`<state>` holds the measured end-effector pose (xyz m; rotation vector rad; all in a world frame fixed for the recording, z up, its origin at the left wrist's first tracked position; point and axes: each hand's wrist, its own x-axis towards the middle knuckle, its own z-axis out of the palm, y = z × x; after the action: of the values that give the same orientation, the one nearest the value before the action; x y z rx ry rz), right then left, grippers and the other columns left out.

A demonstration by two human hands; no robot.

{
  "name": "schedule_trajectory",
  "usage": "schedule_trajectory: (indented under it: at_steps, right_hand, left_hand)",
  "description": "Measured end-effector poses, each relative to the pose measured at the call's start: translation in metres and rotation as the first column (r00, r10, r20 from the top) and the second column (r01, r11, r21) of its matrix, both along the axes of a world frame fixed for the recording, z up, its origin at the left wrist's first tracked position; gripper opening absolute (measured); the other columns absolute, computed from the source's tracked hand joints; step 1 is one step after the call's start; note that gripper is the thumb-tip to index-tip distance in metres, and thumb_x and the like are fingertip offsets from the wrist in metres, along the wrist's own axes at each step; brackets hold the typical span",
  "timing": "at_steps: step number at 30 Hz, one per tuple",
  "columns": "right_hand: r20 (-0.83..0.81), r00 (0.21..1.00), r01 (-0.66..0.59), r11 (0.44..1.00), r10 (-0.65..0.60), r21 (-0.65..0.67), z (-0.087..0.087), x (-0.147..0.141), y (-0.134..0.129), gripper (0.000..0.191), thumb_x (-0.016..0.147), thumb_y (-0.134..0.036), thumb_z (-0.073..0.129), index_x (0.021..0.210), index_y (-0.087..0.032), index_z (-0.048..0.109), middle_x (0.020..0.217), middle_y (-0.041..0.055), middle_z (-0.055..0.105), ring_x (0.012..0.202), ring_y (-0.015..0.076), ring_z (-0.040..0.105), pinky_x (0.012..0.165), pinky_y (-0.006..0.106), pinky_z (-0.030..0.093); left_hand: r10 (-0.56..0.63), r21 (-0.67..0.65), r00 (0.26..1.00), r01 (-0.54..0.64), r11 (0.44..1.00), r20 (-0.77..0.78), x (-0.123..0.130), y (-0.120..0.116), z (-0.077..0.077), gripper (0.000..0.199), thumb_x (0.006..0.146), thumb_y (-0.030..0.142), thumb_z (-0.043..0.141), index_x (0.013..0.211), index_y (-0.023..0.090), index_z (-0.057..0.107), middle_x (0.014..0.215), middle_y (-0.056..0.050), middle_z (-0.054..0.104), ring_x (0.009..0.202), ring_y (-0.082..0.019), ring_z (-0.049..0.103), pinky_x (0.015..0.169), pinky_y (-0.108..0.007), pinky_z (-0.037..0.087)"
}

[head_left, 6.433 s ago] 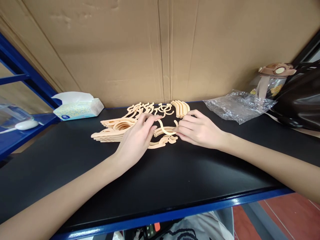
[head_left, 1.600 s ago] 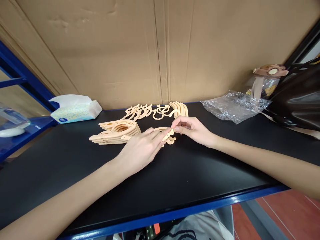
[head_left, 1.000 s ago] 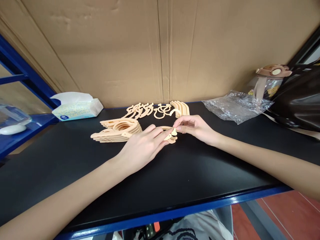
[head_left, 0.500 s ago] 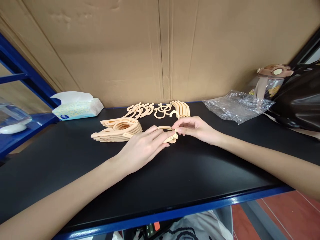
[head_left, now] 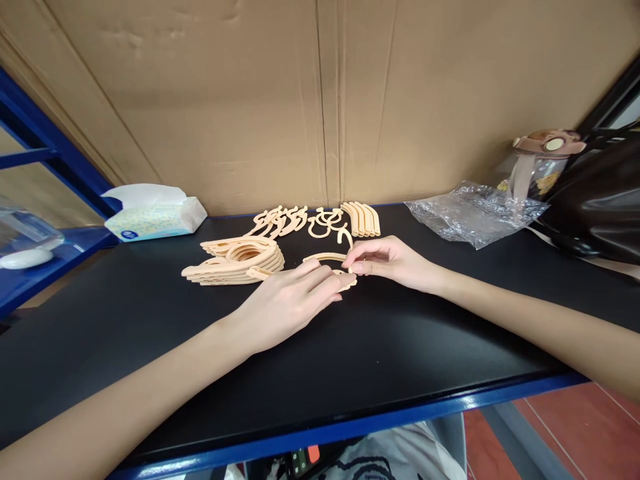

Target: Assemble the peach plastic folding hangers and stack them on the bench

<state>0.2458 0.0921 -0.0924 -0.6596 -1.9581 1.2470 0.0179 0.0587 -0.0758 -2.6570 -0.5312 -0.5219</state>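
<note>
My left hand [head_left: 290, 300] is closed over pale beige plastic hanger arms, mostly hidden under its fingers; one curved arm [head_left: 325, 257] shows beyond the fingertips. Between thumb and fingers, my right hand [head_left: 395, 265] pinches the stem of a hanger hook [head_left: 343, 235], whose curve points up and away from me. The hook's lower end meets the arm pieces at my left fingertips; my fingers hide the joint. Left of the hands lies a stack of folded hangers [head_left: 233, 267]. Loose hooks [head_left: 325, 230] and curved hanger arms [head_left: 364, 220] lie behind them.
More beige hanger parts [head_left: 280, 220] lie near the cardboard wall [head_left: 225, 100]. A tissue pack [head_left: 155, 217] stands at the back left. A crumpled clear bag [head_left: 470, 210], a bottle [head_left: 545, 163] and a dark bag [head_left: 600, 200] are on the right. The black table [head_left: 400, 360] has a blue front edge.
The hook in my right hand has tilted more upright, and its pinch has shifted slightly. My left fingers have settled lower over the hanger arms, so more of the curved arm shows.
</note>
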Motion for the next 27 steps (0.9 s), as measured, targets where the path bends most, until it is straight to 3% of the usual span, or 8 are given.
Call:
schedule_trajectory:
  at_steps: [9, 14, 19, 27]
  right_hand:
    - [0.057, 0.995, 0.082, 0.993, -0.087, 0.083, 0.000, -0.001, -0.005, 0.019, 0.082, -0.035, 0.061, 0.091, -0.018, 0.066, 0.086, 0.0012, 0.065, 0.078, 0.0127, 0.060, 0.072, 0.027, 0.046]
    - [0.077, 0.983, 0.156, 0.977, -0.169, 0.147, 0.002, -0.003, -0.009, 0.019, 0.083, -0.034, 0.060, 0.090, -0.018, 0.068, 0.087, 0.0020, 0.065, 0.077, 0.0127, 0.059, 0.070, 0.026, 0.045]
    - [0.070, 0.967, 0.224, 0.952, -0.243, 0.210, 0.004, -0.006, -0.011, 0.016, 0.084, -0.030, 0.059, 0.089, -0.018, 0.068, 0.087, 0.0016, 0.065, 0.077, 0.0120, 0.058, 0.070, 0.026, 0.044]
    - [0.065, 0.950, 0.277, 0.921, -0.305, 0.275, 0.001, -0.009, -0.011, 0.015, 0.083, -0.030, 0.059, 0.088, -0.018, 0.067, 0.084, 0.0010, 0.066, 0.073, 0.0119, 0.058, 0.067, 0.026, 0.045]
  left_hand:
    - [0.003, -0.066, 1.000, -0.003, 0.998, -0.001, 0.002, -0.001, 0.001, 0.017, 0.094, 0.018, 0.044, 0.106, 0.013, 0.055, 0.089, -0.005, 0.063, 0.081, -0.019, 0.055, 0.066, -0.029, 0.047]
    - [0.027, -0.081, 1.000, -0.026, 0.996, 0.003, 0.003, -0.002, 0.000, 0.019, 0.094, 0.018, 0.042, 0.108, 0.013, 0.054, 0.085, -0.004, 0.062, 0.081, -0.019, 0.054, 0.064, -0.028, 0.045]
    - [0.085, -0.086, 0.993, -0.079, 0.993, 0.078, 0.006, -0.004, 0.000, 0.018, 0.094, 0.019, 0.043, 0.106, 0.014, 0.056, 0.083, -0.004, 0.062, 0.077, -0.018, 0.056, 0.057, -0.025, 0.041]
    - [0.205, -0.126, 0.975, -0.193, 0.973, 0.088, 0.007, -0.006, -0.003, 0.020, 0.093, 0.022, 0.047, 0.109, 0.014, 0.056, 0.091, -0.004, 0.065, 0.080, -0.019, 0.056, 0.059, -0.027, 0.041]
